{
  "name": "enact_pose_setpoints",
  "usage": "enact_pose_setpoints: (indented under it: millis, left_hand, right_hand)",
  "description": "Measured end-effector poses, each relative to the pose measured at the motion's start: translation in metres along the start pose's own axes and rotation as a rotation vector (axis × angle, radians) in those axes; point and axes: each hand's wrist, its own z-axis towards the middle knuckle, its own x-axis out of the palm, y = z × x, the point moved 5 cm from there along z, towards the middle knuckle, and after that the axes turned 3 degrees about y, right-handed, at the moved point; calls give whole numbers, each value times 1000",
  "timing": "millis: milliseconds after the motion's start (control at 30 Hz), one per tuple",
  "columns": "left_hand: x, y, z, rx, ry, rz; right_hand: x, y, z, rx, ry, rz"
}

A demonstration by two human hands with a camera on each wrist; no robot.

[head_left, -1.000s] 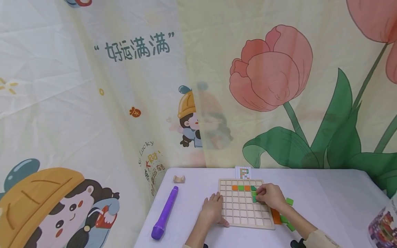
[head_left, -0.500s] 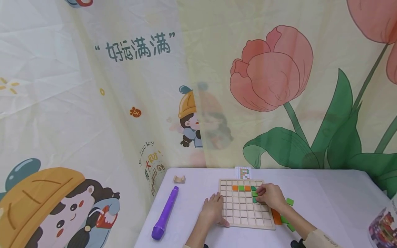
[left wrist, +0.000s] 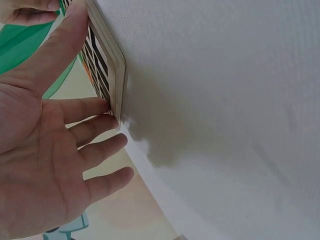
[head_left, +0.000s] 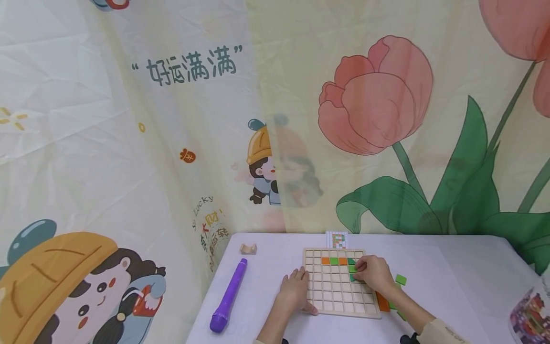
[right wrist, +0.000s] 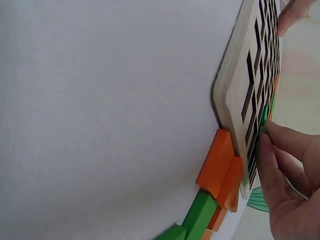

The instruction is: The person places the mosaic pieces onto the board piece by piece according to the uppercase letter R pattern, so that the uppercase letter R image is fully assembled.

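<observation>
A wooden grid board (head_left: 331, 291) lies on the white table. In its upper part are orange tiles (head_left: 325, 261) and green tiles, some partly behind my right hand (head_left: 375, 272). Thumb and fingers of that hand pinch a dark green tile (head_left: 353, 277) low at the grid; in the right wrist view the green tile (right wrist: 265, 115) shows at the fingertips. My left hand (head_left: 293, 292) lies along the board's left side, fingers spread and nearly straight. The left wrist view shows its thumb over the board (left wrist: 120, 75) and its fingertips at the edge.
Loose orange tiles (head_left: 383, 302) and green tiles (head_left: 401, 280) lie right of the board, partly under my right forearm. A patterned card (head_left: 337, 240) stands behind the board. At left are a purple microphone-shaped object (head_left: 229, 296) and a small wooden piece (head_left: 248, 249). A printed tub (head_left: 533, 313) stands far right.
My right wrist and forearm have shifted slightly down and left, covering more of the lower loose green tiles. The left hand and the board have stayed in place.
</observation>
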Motion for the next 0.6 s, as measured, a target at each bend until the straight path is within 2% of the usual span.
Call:
enact_pose_setpoints:
  millis: [300, 600]
  left_hand:
    - [0, 0, 0, -1, 15, -15]
    - [1, 0, 1, -5, 11, -27]
  right_hand:
    - [-3, -2, -2, 31, 15, 39]
    - [-22, -10, -9, 40, 15, 93]
